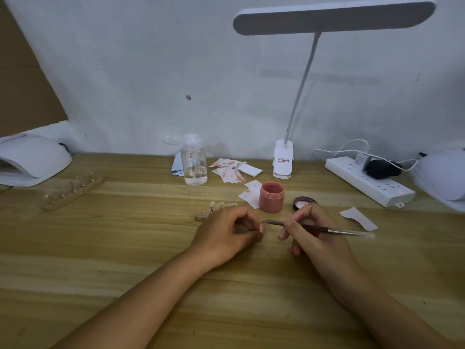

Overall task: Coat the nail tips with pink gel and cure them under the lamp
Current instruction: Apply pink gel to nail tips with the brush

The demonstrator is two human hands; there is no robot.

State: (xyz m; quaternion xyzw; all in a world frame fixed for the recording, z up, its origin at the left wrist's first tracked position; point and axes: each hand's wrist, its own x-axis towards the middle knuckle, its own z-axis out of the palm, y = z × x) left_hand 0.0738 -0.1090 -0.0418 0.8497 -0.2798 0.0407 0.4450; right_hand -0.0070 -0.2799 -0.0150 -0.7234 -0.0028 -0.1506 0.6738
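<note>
My right hand [309, 230] grips a thin brush [334, 229] whose tip points left, close to the fingertips of my left hand [226, 233]. The left thumb and forefinger are pinched together on something small; a nail tip there is too hidden to make out. Just behind the left hand lies a small stand [214, 210] with a few clear nail tips on pegs. The open jar of pink gel [271, 196] stands behind my hands, its lid [303, 202] to its right. A white curing lamp [32, 159] sits at the far left, with a wooden holder of nail tips [73, 191] in front of it.
A clear pump bottle [194, 161], stained wipes [230, 170], a desk lamp's base [283, 159], a white power strip [370, 182] and a paper scrap [358, 217] lie along the back and right. Another white device [442, 175] sits at the right edge.
</note>
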